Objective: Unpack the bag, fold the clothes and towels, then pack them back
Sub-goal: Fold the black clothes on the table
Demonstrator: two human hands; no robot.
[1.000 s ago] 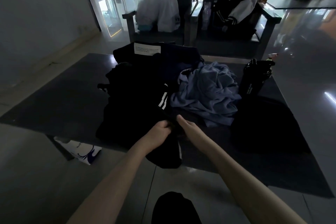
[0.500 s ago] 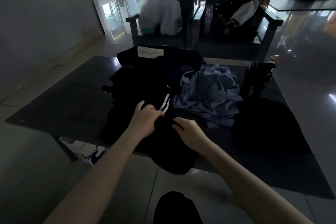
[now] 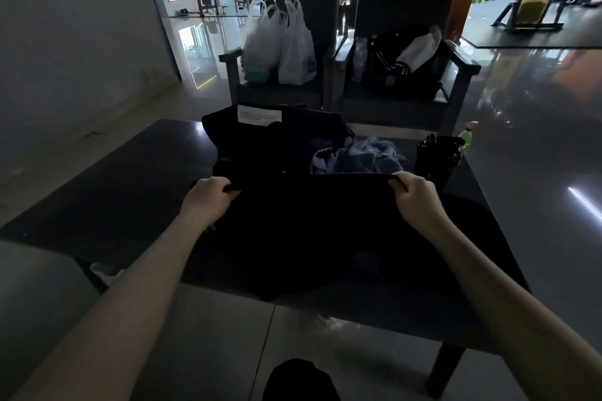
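- Left hand (image 3: 208, 197): the fingers are curled over the top edge of the black garment (image 3: 309, 228) and grip it at its left corner.
- Right hand (image 3: 412, 195): the fingers are curled over the same edge and grip it at its right corner.
- Black garment: it is held up and stretched wide between the two hands, with the top edge roughly level. The lower part hangs down past the near edge of the table (image 3: 123, 192). The fabric is too dark to tell what kind of garment it is.
- Dark bag (image 3: 293, 137): it sits on the table behind the garment, toward the far edge. A white label (image 3: 259, 114) shows on its upper left part.
- Blue-grey cloth (image 3: 358, 156): it lies in a crumpled heap on the table, just to the right of the bag. It appears directly above the garment's top edge, between the two hands.
- Black bottle (image 3: 436, 156): it stands upright on the table to the right of the blue-grey cloth, just behind the right hand.
- Green spray bottle (image 3: 466, 137): it is a small bottle near the table's far right corner, beyond the black bottle. Whether it stands on the table or the floor cannot be told.
- Left armchair (image 3: 312, 16): it stands beyond the table, with white plastic bags (image 3: 280, 42) on the seat.
- Right armchair (image 3: 404, 13): it stands beside the left armchair and holds a striped black jacket (image 3: 387, 55).
- Forearms: both are bare and reach in from the lower corners toward the garment.
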